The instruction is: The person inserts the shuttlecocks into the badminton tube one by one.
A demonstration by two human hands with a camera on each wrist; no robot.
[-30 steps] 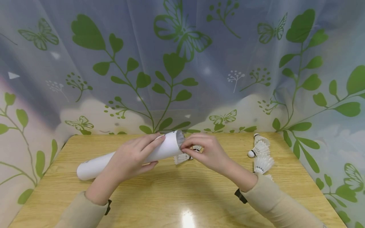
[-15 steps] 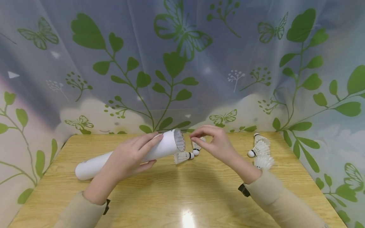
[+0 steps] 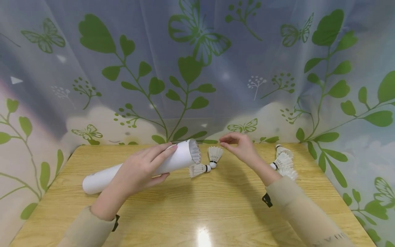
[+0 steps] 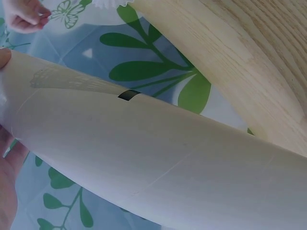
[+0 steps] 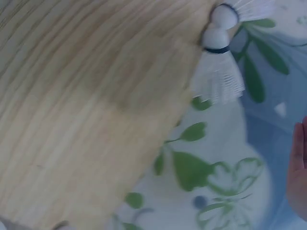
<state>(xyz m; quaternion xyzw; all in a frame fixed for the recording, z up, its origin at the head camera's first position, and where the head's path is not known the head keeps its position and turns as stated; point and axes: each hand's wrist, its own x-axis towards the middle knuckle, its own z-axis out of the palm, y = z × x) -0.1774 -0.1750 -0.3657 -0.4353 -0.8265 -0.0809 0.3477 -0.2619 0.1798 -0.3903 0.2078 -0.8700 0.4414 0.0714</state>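
Note:
My left hand grips a white shuttlecock tube from above, fingers over the far side and thumb on the near side. The tube lies slanted, its open mouth raised to the right. Feather edges of a shuttlecock show inside that mouth. Beyond it, my right hand hovers with thumb and forefinger close together and nothing between them. Two white shuttlecocks lie between tube and right hand: one upright in view, one on its side, corks touching or nearly so. The left wrist view shows the tube wall close up.
Several more shuttlecocks are bunched at the table's right side, partly behind the right forearm. A wooden table carries everything. Behind it hangs a curtain printed with green leaves and butterflies.
My right hand has drawn away from the tube's mouth, moving right. The shuttlecock feathers inside the mouth and both loose shuttlecocks are now uncovered. The left hand and tube have barely moved.

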